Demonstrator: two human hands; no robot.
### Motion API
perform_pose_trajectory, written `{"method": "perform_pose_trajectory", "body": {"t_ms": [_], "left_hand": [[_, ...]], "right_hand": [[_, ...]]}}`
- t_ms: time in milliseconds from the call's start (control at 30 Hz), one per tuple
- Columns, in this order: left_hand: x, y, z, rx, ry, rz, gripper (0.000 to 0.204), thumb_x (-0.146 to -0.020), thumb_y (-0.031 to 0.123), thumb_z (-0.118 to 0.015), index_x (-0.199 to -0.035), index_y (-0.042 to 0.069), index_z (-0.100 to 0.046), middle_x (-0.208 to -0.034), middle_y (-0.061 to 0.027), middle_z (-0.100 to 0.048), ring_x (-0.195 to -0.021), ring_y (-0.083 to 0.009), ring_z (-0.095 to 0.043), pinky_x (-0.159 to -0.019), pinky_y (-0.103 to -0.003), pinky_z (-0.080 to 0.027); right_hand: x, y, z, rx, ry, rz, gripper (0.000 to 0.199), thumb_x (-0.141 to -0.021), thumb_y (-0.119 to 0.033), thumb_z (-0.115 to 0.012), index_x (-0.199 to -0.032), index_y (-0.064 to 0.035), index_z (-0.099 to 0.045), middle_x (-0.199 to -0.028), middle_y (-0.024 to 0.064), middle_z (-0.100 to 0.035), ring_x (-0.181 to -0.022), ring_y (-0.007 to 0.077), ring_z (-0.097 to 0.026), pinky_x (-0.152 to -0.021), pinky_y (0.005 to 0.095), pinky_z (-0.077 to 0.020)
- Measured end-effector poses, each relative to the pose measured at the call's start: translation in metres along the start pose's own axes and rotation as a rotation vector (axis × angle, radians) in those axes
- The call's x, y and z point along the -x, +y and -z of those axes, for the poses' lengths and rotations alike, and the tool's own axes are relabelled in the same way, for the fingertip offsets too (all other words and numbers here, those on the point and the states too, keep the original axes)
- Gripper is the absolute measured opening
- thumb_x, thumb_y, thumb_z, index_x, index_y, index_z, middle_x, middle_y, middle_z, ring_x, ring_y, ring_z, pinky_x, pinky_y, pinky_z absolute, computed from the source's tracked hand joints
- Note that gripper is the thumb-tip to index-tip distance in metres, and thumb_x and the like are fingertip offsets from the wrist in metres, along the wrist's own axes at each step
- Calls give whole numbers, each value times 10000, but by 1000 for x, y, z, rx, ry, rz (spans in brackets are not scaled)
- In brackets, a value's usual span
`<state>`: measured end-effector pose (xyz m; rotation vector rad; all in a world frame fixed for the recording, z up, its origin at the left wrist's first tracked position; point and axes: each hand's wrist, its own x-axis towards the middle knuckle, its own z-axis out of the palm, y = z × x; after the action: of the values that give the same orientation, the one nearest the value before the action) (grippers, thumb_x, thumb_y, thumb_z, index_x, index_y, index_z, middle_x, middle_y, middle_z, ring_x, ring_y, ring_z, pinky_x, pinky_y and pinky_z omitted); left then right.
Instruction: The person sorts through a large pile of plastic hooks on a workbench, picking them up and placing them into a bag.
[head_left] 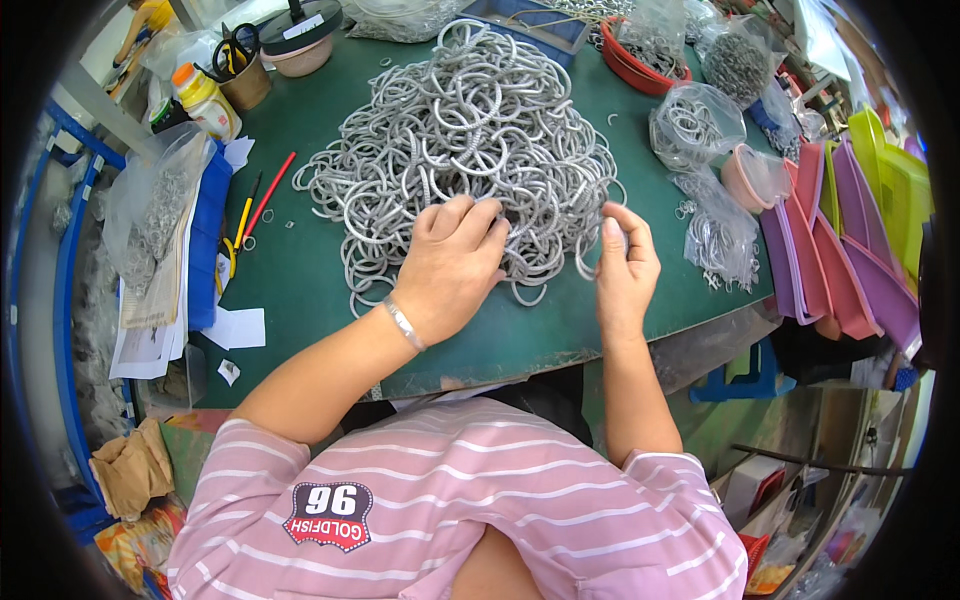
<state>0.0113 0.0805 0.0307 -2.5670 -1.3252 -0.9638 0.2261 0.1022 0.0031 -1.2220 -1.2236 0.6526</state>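
A tall heap of silver-grey, ribbed metal rings (485,110), some showing a gap like open bangles, covers the middle of the green table. At the heap's near edge, my left hand (450,265) lies back upward with its fingers curled in among the rings. Its fingertips are hidden, so what they grip, if anything, does not show. A silver bangle sits on that wrist. Right of the heap, my right hand (627,265) pinches a single ring (583,262) between thumb and fingers, close beside the other rings.
On the green table (290,320) lie a red pen (270,186) and yellow-handled pliers (246,210) at left, near a blue bin (212,235). Bags of rings (697,125) and a red bowl (640,65) stand at right, with stacked pink and purple trays (810,245) beyond.
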Motion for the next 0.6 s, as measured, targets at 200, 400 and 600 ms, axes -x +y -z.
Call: {"method": "perform_pose_trajectory", "body": {"t_ms": [200,400,600], "left_hand": [[-9,-14,-12,-212,29,-149,318,-583,122,-738,-886,121,-638,-1052,-20,-570,-1044,-247,-490,-880,-397,-351],[-52,-34,48,-172,187,-210,153,-706,80,-728,-829,95,-638,-836,-37,-614,-857,-253,-583,-783,-393,-435],[-98,-36,107,227,333,258,159,-919,159,-612,-917,8,-662,-635,0,-584,-558,-64,-532,-546,-222,-440]], "right_hand": [[9,3,-17,173,-27,24,347,-710,-40,-777,-1007,-17,-599,-925,67,-592,-789,157,-572,-660,268,-472],[15,23,17,424,-353,-66,300,-704,-29,-762,-965,-10,-615,-829,27,-582,-658,115,-513,-619,276,-462],[20,-3,28,304,-287,209,207,-779,48,-630,-978,-7,-618,-854,83,-618,-751,170,-590,-695,285,-484]]}}
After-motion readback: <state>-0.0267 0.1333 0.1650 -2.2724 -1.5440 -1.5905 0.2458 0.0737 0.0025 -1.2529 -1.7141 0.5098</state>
